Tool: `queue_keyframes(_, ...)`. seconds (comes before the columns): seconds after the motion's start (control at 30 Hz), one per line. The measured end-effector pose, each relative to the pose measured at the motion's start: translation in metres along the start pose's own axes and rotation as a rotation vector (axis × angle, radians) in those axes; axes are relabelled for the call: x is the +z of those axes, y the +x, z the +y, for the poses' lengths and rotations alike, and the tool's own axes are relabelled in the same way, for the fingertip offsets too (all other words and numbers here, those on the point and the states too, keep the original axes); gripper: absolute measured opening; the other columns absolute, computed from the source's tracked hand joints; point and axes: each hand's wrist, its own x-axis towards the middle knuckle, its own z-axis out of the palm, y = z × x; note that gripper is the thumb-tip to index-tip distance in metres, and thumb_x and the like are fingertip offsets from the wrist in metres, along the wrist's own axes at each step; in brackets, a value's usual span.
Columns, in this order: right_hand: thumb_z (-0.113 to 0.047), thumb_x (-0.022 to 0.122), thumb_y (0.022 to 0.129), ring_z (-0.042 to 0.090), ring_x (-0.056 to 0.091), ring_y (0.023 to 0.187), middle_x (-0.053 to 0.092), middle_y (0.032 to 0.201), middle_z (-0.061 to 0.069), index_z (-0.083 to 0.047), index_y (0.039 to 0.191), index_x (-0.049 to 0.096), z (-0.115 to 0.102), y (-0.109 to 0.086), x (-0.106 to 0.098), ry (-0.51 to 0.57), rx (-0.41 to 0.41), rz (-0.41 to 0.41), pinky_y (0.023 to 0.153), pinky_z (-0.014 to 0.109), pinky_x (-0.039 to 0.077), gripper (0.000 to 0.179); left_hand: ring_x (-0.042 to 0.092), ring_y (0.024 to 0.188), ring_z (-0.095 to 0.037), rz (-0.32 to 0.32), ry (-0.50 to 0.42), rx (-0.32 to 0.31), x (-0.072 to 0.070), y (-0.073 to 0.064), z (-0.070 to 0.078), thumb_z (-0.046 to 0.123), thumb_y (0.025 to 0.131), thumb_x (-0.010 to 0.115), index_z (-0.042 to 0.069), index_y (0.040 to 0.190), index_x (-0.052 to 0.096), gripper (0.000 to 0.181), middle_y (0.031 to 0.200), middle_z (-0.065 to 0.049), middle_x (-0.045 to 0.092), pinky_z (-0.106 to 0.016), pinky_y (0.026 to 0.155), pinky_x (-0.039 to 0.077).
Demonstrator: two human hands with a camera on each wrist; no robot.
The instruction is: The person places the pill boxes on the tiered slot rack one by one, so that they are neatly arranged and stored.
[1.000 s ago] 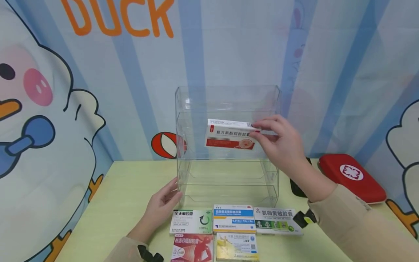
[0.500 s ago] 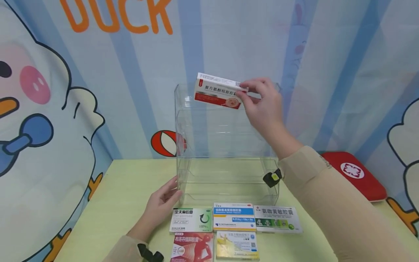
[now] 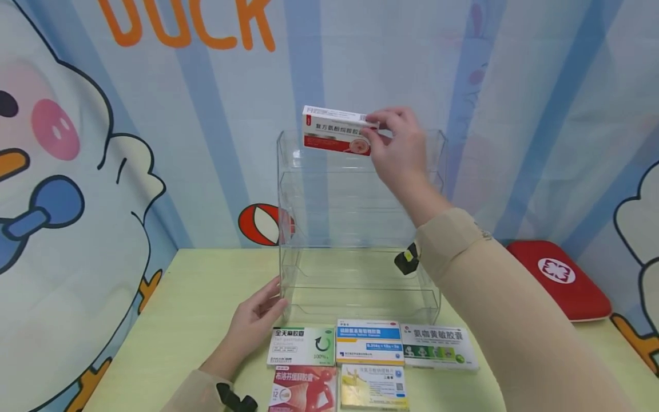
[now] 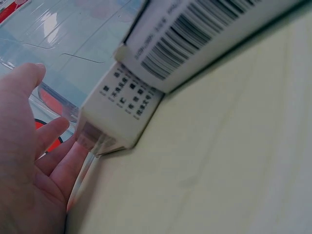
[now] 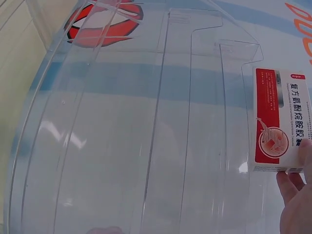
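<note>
My right hand [image 3: 399,146] pinches the right end of a white and red medicine box [image 3: 332,134] between thumb and fingers. The box is nearly level and overlaps the top tier of a clear tiered display rack [image 3: 360,297]; its printed front faces me. In the right wrist view the same medicine box [image 5: 268,119] is at the right edge, beside the rack's upper steps. Low on the rack's left side, my left hand [image 3: 252,320] rests with relaxed fingers against the clear wall. The left wrist view shows those fingers [image 4: 63,170] at the wall's edge.
Before the rack, several medicine boxes lie in two rows: green and white [image 3: 301,346], blue and white [image 3: 369,342], white and green [image 3: 437,346], pink [image 3: 302,389] and yellow and white [image 3: 374,387]. A red case [image 3: 558,280] lies right. A printed cloth [image 3: 216,114] hangs behind.
My right hand has carried the white and red medicine box up and to the left, from the rack's middle to its top. My left hand stays against the rack's side.
</note>
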Motion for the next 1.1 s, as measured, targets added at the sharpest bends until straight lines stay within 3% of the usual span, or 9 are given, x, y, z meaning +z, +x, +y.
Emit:
queue_keyframes(0.2, -0.013, 0.073, 0.106, 0.02, 0.062, 0.131, 0.061, 0.139, 0.01, -0.003, 0.13, 0.075, -0.004, 0.0, 0.01, -0.061, -0.036, -0.061, 0.111, 0.028, 0.06, 0.026, 0.072, 0.137, -0.029, 0.001, 0.001, 0.002, 0.001, 0.001, 0.0, 0.029, 0.108, 0.073, 0.031, 0.163, 0.055, 0.058, 0.156, -0.007, 0.068, -0.019, 0.106, 0.056)
queue_keyframes(0.33, -0.013, 0.073, 0.107, 0.021, 0.062, 0.131, 0.061, 0.139, 0.009, -0.003, 0.129, 0.075, -0.001, -0.003, 0.017, -0.081, -0.013, -0.086, 0.11, 0.028, 0.061, 0.025, 0.072, 0.136, -0.03, 0.006, 0.004, 0.014, 0.003, 0.0, -0.001, 0.029, 0.109, 0.072, 0.03, 0.164, 0.055, 0.058, 0.156, -0.008, 0.068, -0.019, 0.106, 0.057)
queue_keyframes(0.77, -0.009, 0.07, 0.108, 0.023, 0.067, 0.133, 0.063, 0.14, 0.01, -0.002, 0.13, 0.075, 0.007, -0.01, 0.027, -0.052, -0.034, -0.054, 0.11, 0.027, 0.061, 0.024, 0.072, 0.136, -0.029, 0.012, 0.022, 0.018, 0.003, -0.003, 0.002, 0.029, 0.109, 0.072, 0.028, 0.164, 0.054, 0.058, 0.157, -0.008, 0.067, -0.02, 0.106, 0.057)
queue_keyframes(1.1, -0.005, 0.067, 0.108, 0.026, 0.061, 0.144, 0.06, 0.156, 0.011, -0.004, 0.144, 0.069, 0.01, -0.012, 0.025, -0.11, -0.083, -0.116, 0.114, 0.03, 0.059, 0.037, 0.072, 0.137, -0.029, 0.006, 0.01, 0.014, 0.005, -0.002, 0.002, 0.029, 0.109, 0.072, 0.029, 0.164, 0.054, 0.059, 0.158, -0.006, 0.066, -0.019, 0.107, 0.057)
